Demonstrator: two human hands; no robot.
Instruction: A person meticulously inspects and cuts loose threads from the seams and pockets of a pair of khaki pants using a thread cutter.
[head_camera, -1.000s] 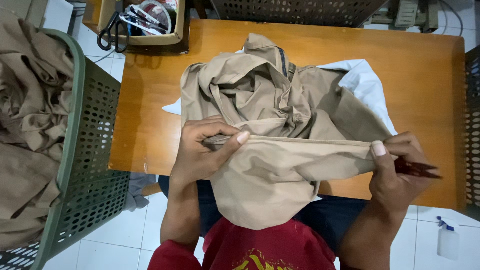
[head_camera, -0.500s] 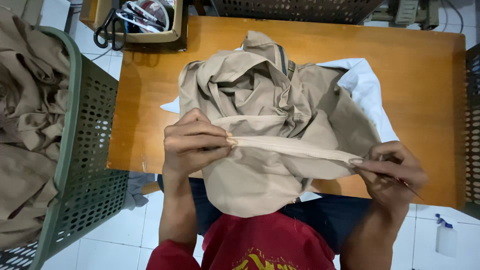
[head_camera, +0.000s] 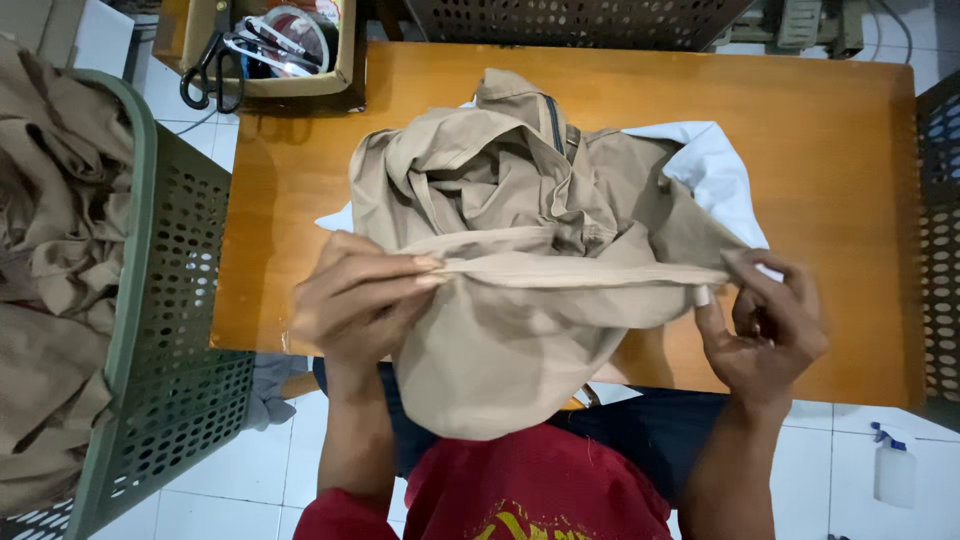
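The garment (head_camera: 520, 250) between the hands was plain khaki, over a white cloth (head_camera: 715, 175) on an orange-brown table (head_camera: 830, 150). Left of the left hand (head_camera: 360, 300), a green perforated basket (head_camera: 165, 330) held more khaki fabric (head_camera: 50, 250).

Even, fairly bright light falls from overhead, with no harsh contrast. The wooden tabletop (head_camera: 820, 180) takes a soft, broad sheen toward its far right corner, without blown-out glare. Shadows are short and diffuse: a faint one lies under the beige garment (head_camera: 520, 250) along the near edge, and a darker one beside the cardboard box (head_camera: 345, 70) at the far left corner. Focus is sharp across the middle; the green basket (head_camera: 150, 330) bows slightly at the left margin.
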